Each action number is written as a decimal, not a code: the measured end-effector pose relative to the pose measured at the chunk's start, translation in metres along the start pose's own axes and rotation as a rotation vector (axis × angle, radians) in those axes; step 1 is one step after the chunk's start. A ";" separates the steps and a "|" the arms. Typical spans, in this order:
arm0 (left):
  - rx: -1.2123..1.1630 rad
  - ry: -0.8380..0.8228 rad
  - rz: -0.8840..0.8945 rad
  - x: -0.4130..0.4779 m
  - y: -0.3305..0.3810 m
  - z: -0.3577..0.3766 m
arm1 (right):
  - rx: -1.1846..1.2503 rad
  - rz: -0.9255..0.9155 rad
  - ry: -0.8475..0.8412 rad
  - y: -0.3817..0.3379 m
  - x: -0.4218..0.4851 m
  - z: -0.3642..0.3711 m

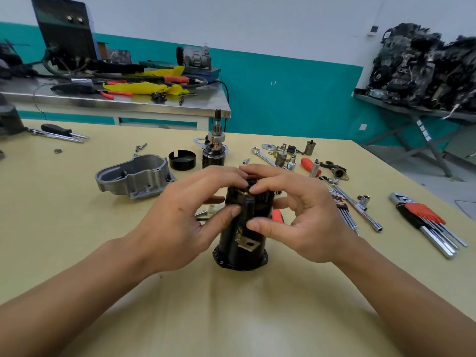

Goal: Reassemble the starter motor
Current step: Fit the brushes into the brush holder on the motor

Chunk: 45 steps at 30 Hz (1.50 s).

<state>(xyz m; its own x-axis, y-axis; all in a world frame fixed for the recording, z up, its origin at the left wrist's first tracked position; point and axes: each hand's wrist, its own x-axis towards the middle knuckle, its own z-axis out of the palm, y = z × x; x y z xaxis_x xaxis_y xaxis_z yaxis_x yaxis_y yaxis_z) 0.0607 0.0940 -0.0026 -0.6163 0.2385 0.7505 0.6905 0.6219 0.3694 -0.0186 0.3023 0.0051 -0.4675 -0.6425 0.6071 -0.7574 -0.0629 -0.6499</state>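
A black cylindrical starter motor body [240,249] stands upright on the yellow table [231,310], a brass terminal tab on its near side. My left hand [188,210] grips it from the left, thumb against the side, fingers curled over the top. My right hand [296,215] grips from the right, fingertips on the brush end, thumb on the front. The top of the body is mostly hidden by my fingers. Behind stand the armature with its pinion shaft [215,148], a black end cap [182,160] and the grey aluminium nose housing [134,176].
Small parts, sockets and a spanner [262,156] lie at the back right. A T-handle wrench [356,206] and a hex key set [427,222] lie to the right. A screwdriver [61,131] lies far left. A steel bench [116,99] stands behind.
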 end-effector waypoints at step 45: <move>-0.267 0.077 -0.471 0.001 0.012 0.005 | 0.281 0.164 0.079 0.007 0.003 0.012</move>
<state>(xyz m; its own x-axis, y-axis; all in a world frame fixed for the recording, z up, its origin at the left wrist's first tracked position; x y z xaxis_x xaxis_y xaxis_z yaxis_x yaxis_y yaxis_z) 0.0668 0.1054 -0.0002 -0.8596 -0.0819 0.5044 0.4246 0.4346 0.7942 -0.0201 0.2911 -0.0030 -0.6147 -0.6011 0.5107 -0.5191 -0.1791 -0.8357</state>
